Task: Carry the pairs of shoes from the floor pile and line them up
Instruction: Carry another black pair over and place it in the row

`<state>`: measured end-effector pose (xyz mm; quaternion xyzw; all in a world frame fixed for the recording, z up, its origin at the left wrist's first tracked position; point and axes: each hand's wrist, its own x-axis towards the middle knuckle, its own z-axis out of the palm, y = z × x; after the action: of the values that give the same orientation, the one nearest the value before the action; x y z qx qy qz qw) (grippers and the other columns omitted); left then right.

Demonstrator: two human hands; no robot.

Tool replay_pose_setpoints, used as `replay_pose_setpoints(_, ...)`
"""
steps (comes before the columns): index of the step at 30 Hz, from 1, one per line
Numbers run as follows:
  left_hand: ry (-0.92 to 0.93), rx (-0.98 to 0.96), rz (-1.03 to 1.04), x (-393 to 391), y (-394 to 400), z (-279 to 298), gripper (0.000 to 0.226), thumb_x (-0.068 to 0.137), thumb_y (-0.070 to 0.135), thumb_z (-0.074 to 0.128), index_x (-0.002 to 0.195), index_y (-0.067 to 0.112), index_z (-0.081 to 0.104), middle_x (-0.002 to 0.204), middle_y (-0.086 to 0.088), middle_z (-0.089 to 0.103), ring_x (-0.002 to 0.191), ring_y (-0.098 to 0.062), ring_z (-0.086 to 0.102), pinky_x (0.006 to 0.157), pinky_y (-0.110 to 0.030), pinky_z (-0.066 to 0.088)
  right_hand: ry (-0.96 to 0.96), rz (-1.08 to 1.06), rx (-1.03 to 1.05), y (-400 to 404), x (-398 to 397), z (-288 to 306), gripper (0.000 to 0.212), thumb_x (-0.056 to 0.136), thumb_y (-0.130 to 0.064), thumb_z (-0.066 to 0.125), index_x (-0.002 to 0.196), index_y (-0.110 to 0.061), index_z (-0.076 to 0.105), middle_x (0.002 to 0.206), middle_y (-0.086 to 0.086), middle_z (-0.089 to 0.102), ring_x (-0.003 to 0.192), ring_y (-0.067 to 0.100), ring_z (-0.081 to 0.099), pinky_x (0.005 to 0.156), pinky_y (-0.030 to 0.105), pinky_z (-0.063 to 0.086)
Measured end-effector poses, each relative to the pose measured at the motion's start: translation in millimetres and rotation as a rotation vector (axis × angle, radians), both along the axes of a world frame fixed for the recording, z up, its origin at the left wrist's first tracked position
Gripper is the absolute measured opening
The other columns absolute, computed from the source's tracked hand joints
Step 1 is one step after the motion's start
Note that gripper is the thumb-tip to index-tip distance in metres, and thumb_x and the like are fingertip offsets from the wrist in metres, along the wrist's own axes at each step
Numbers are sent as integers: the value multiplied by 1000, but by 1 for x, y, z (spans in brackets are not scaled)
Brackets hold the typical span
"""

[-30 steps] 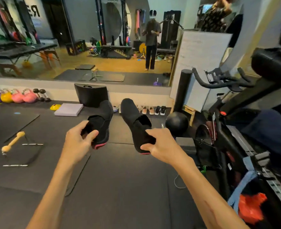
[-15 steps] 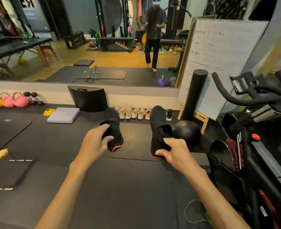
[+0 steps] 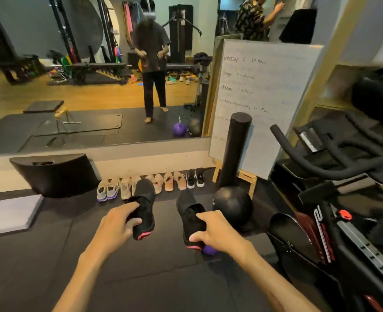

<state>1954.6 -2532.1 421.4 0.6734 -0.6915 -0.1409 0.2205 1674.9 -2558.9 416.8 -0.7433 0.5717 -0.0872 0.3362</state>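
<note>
Left hand (image 3: 114, 226): gripping a black shoe (image 3: 143, 208) with a pink sole edge by its collar, toe pointing away, held above the floor.
Right hand (image 3: 217, 230): gripping the matching black shoe (image 3: 190, 218) by its heel, thumb over the opening, also off the floor.
Row of shoes (image 3: 154, 184): lined up side by side on the dark floor mat (image 3: 73, 255) along the base of the wall mirror (image 3: 91, 86), just beyond the held pair.
Right of row: black ball (image 3: 232, 204), upright black foam roller (image 3: 236, 152), whiteboard (image 3: 260, 104).
Far right: exercise bike (image 3: 334, 199).
Left: curved black pad (image 3: 55, 174).
</note>
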Motion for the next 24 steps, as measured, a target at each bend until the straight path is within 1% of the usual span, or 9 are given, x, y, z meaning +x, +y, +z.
replay_pose_setpoints(3, 19, 107, -138, 19, -69, -1, 32, 86, 15, 67, 117, 12, 63, 111, -5, 67, 104, -28, 60, 87, -42, 47, 62, 35, 72, -45, 14, 1, 48, 70, -35, 82, 109, -18, 61, 112, 10, 61, 102, 26, 60, 76, 30, 48)
replay_pose_setpoints(6, 14, 130, -262, 30, -138, -5, 15, 84, 11, 65, 94, 21, 62, 92, 1, 68, 85, -23, 60, 73, -38, 47, 83, 13, 112, -84, 24, 2, 35, 70, -27, 82, 97, -20, 61, 107, 10, 60, 101, 26, 57, 85, 33, 50)
replay_pose_setpoints(9, -12, 155, -306, 22, -208, -15, 21, 86, 15, 67, 107, 17, 64, 104, -3, 69, 95, -20, 61, 78, -32, 43, 73, -64, 154, -126, 22, 0, 28, 70, -22, 82, 77, -22, 54, 101, 12, 59, 98, 29, 58, 79, 31, 46)
replay_pose_setpoints(12, -66, 199, -378, -1, -286, -23, 43, 89, 23, 65, 129, 14, 57, 123, -7, 62, 115, -24, 57, 96, -30, 42, 56, -123, 136, -180, 8, 0, 26, 71, -18, 81, 87, -15, 60, 102, 11, 60, 104, 27, 55, 84, 30, 43)
replay_pose_setpoints(14, -93, 192, -398, -20, -336, -22, 42, 89, 24, 63, 129, 17, 56, 125, -7, 60, 116, -24, 55, 100, -30, 41, 62, -154, 93, -226, -6, 0, 33, 74, -20, 80, 100, -16, 62, 111, 11, 57, 112, 26, 52, 93, 32, 44)
replay_pose_setpoints(16, -118, 174, -464, -38, -382, -13, 30, 88, 21, 62, 118, 23, 60, 111, -3, 65, 104, -23, 59, 94, -34, 45, 78, -168, 28, -272, -18, 4, 39, 75, -22, 80, 110, -20, 62, 119, 12, 56, 114, 28, 55, 97, 34, 47)
replay_pose_setpoints(19, -80, 163, -523, -56, -445, 7, 16, 83, 7, 64, 88, 23, 61, 85, 1, 67, 83, -23, 61, 74, -32, 47, 69, -202, -31, -338, -29, 9, 40, 77, -17, 78, 114, -20, 63, 119, 10, 59, 108, 27, 60, 92, 40, 53)
replay_pose_setpoints(22, -86, 99, -531, -67, -510, 23, 15, 82, 7, 63, 93, 16, 62, 87, -3, 67, 84, -26, 61, 71, -33, 46, 50, -176, -49, -412, -40, 18, 39, 77, -16, 78, 113, -20, 64, 115, 7, 63, 104, 24, 62, 82, 32, 53)
replay_pose_setpoints(24, -118, 81, -525, -68, -550, 27, 19, 83, 9, 64, 102, 10, 62, 93, -10, 67, 91, -31, 61, 74, -35, 44, 89, -171, -85, -457, -41, 20, 45, 79, -17, 77, 120, -20, 61, 117, 8, 62, 107, 24, 60, 82, 27, 47)
